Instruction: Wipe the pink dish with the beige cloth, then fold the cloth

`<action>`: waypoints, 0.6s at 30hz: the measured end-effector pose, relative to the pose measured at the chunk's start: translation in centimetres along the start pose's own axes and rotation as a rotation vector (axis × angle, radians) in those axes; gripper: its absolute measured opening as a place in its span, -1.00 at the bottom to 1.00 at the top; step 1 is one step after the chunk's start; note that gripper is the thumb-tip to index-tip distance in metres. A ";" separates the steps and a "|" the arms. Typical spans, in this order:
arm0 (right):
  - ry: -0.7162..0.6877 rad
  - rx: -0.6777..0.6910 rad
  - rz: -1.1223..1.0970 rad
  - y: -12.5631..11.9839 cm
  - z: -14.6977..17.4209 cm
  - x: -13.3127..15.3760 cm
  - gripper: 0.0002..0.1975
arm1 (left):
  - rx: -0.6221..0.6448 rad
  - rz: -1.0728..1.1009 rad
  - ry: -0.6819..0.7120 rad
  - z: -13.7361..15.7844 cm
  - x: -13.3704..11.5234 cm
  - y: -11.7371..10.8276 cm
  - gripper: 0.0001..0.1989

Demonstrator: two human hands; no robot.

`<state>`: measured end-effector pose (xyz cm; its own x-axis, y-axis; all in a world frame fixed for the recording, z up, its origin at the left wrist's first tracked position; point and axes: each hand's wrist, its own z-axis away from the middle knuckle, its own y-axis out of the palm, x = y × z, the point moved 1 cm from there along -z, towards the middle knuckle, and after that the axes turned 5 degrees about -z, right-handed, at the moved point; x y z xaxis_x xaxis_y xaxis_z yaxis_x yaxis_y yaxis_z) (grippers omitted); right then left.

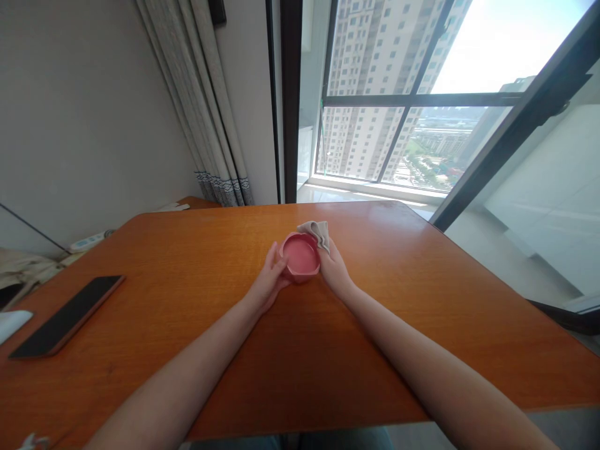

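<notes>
A pink bowl [300, 255] with an angular rim is held up over the middle of the wooden table, its open side facing me. My left hand [272, 275] grips its left side, with the thumb at the rim and the other fingers beneath. On the right, my right hand [334, 267] is closed on a folded light-grey cloth [316, 232]. The cloth lies against the bowl's upper right edge. Part of my right fingers is hidden behind the bowl and cloth.
A dark flat panel with a reddish edge [68, 317] lies on the table [197, 244] at left. Beside it is a white object [13, 324]. A power strip [89, 241] sits beyond the left edge. Curtain [201, 106] and window stand behind.
</notes>
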<state>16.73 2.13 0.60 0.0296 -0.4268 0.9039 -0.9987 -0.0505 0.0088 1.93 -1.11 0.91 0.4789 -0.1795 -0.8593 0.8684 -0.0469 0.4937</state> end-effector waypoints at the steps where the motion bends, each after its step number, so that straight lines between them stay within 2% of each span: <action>1: 0.004 0.023 0.011 -0.3 -0.2 0.0 -0.62 | 0.002 -0.037 -0.011 -0.1 0.1 -0.2 -0.41; 4: 0.036 -0.034 0.010 0.2 0.0 -0.4 -0.60 | -0.027 -0.089 0.034 -0.6 0.5 -0.7 -0.49; 6: 0.057 -0.114 -0.019 1.4 0.8 -0.6 -0.55 | -0.083 -0.016 0.095 -0.8 0.6 -0.8 -0.55; 10: 0.109 -0.138 -0.060 3.8 2.5 -0.9 -0.47 | -0.103 0.102 0.205 -0.8 0.3 -0.6 -0.59; 12: 0.158 -0.183 -0.081 3.8 2.8 -0.9 -0.44 | -0.056 0.083 0.190 -0.6 0.2 -0.5 -0.58; 14: 0.178 -0.221 -0.085 3.2 2.5 -0.7 -0.47 | -0.016 0.054 0.120 -0.5 0.2 -0.4 -0.57; 18: 0.081 -0.141 -0.007 1.7 1.4 -0.3 -0.56 | -0.038 0.019 0.026 -0.2 0.3 -0.1 -0.54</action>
<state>15.14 0.88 -0.25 0.0392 -0.3522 0.9351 -0.9946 0.0764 0.0705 2.00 -0.95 0.53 0.4978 -0.1542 -0.8535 0.8632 -0.0068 0.5048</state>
